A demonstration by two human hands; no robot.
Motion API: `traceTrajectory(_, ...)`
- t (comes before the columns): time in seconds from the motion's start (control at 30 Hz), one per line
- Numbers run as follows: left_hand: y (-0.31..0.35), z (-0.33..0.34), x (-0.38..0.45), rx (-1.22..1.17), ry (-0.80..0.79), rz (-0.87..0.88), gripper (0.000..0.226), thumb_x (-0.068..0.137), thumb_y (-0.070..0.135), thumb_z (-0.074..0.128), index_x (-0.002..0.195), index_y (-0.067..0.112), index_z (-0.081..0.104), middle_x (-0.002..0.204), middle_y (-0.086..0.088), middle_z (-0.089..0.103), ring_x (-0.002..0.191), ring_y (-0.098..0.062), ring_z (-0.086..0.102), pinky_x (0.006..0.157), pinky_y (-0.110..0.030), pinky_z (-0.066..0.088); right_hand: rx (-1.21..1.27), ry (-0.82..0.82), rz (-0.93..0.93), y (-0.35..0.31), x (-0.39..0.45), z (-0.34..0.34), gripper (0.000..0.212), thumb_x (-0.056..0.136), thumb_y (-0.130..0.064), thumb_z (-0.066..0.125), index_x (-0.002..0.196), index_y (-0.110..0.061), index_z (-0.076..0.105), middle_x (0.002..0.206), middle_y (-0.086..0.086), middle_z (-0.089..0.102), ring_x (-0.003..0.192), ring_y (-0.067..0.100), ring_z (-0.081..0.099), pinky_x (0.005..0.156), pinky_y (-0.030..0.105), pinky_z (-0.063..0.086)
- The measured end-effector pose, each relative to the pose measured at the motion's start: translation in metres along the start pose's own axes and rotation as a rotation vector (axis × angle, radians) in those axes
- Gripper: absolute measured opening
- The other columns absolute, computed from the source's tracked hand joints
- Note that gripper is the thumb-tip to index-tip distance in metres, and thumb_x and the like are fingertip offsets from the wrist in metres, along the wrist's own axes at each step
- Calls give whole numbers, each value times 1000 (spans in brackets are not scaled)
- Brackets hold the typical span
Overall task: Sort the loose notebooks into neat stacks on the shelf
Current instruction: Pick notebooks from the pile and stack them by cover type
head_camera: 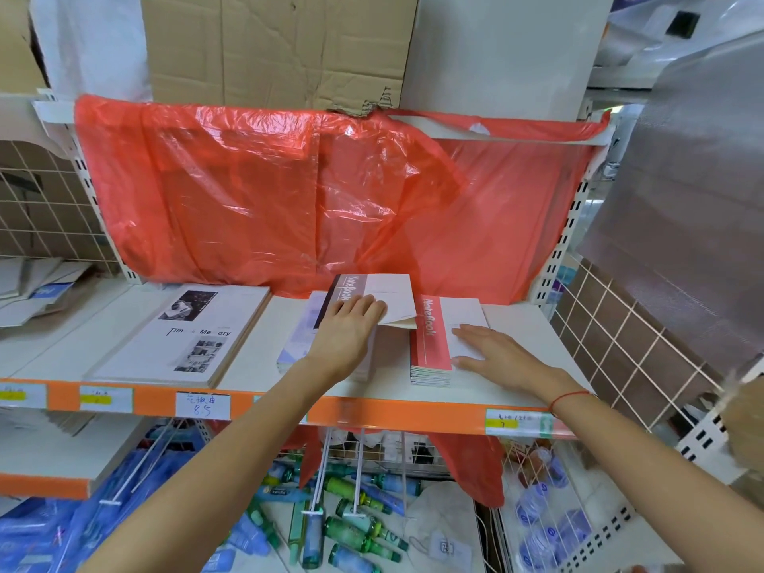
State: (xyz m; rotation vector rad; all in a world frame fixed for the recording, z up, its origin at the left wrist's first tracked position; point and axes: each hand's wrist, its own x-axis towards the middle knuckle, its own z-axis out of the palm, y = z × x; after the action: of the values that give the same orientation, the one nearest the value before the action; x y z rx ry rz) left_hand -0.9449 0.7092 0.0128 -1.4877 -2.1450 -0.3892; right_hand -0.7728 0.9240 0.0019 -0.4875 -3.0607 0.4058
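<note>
On the white shelf [516, 345] a stack of red-banded "Notebook" notebooks [432, 345] lies at the right. My right hand [492, 353] rests flat on its white cover, fingers straight. Left of it, a dark-banded "Notebook" notebook [384, 293] lies on a pale stack [299, 341], its near corner curled up. My left hand [351, 324] lies on this notebook with its fingers at the lifted edge. A stack of large white "Time Memory" notebooks [186, 332] sits further left.
A red plastic sheet [310, 192] hangs behind the shelf; cardboard [281, 47] stands above it. An orange price rail [392, 411] edges the shelf front. Wire baskets of bottles [351, 510] sit below. Wire grids flank both sides. Loose notebooks [37, 291] lie at far left.
</note>
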Motion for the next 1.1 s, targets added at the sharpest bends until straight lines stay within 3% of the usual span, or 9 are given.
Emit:
traceTrajectory(0.17, 30, 14, 22, -17, -17, 67, 60, 49, -16, 63, 101, 11, 50, 96, -8, 63, 86, -30, 61, 73, -38, 51, 25, 83, 107, 25, -20, -17, 60, 96, -43, 46, 148, -20, 28, 156, 2, 23, 143, 16, 21, 115, 29, 16)
traceTrajectory(0.27, 55, 22, 33, -13, -36, 107, 46, 60, -9, 36, 100, 9, 53, 92, -10, 62, 82, -32, 60, 71, -40, 50, 22, 91, 167, 38, -33, -20, 58, 98, -41, 44, 148, -19, 28, 156, 2, 23, 143, 16, 21, 115, 28, 15)
traceTrajectory(0.33, 70, 29, 38, 19, -42, 131, 51, 59, -2, 23, 97, 8, 56, 87, -10, 61, 77, -32, 60, 67, -39, 50, 5, 84, 197, 46, -42, -19, 57, 98, -39, 43, 148, -17, 28, 156, 2, 23, 143, 16, 22, 115, 27, 14)
traceTrajectory(0.57, 106, 49, 41, 114, -195, 184, 33, 60, 4, 41, 81, 10, 66, 73, -8, 61, 62, -28, 61, 56, -31, 51, 0, 113, 295, 62, -63, -12, 47, 100, -22, 44, 144, -8, 36, 151, 8, 34, 138, 19, 33, 112, 23, 19)
traceTrajectory(0.63, 107, 55, 37, 107, -247, 173, 33, 58, 2, 58, 89, 8, 67, 80, -11, 63, 72, -31, 63, 65, -37, 53, 4, 126, 306, 65, -65, -10, 45, 99, -17, 45, 142, -6, 39, 149, 10, 38, 137, 21, 36, 111, 24, 21)
traceTrajectory(0.7, 106, 58, 33, 21, -339, 194, 40, 76, 8, 60, 116, 3, 57, 109, -17, 58, 103, -37, 57, 88, -48, 44, -2, 128, 307, 66, -67, -9, 44, 98, -16, 46, 141, -5, 41, 148, 10, 39, 135, 22, 38, 110, 23, 22)
traceTrajectory(0.77, 101, 55, 30, -22, -475, 187, 50, 93, 36, 39, 135, 8, 38, 135, -15, 41, 127, -32, 37, 103, -48, 28, -5, 126, 307, 66, -67, -7, 43, 98, -16, 46, 140, -5, 42, 146, 10, 41, 133, 23, 40, 108, 24, 26)
traceTrajectory(0.87, 91, 48, 28, -63, -524, 180, 78, 84, 68, 16, 139, 14, 32, 141, -11, 33, 133, -25, 27, 106, -41, 23, -7, 126, 308, 66, -66, -5, 40, 97, -16, 46, 136, -4, 46, 139, 11, 49, 127, 26, 46, 103, 27, 32)
traceTrajectory(1.1, 71, 41, 27, -196, -549, 98, 64, 97, 48, 41, 147, 10, 28, 152, -12, 23, 141, -25, 18, 114, -34, 13, 3, 93, 328, 64, -61, -1, 41, 98, -20, 45, 138, -9, 45, 141, 7, 47, 128, 24, 45, 103, 26, 33)
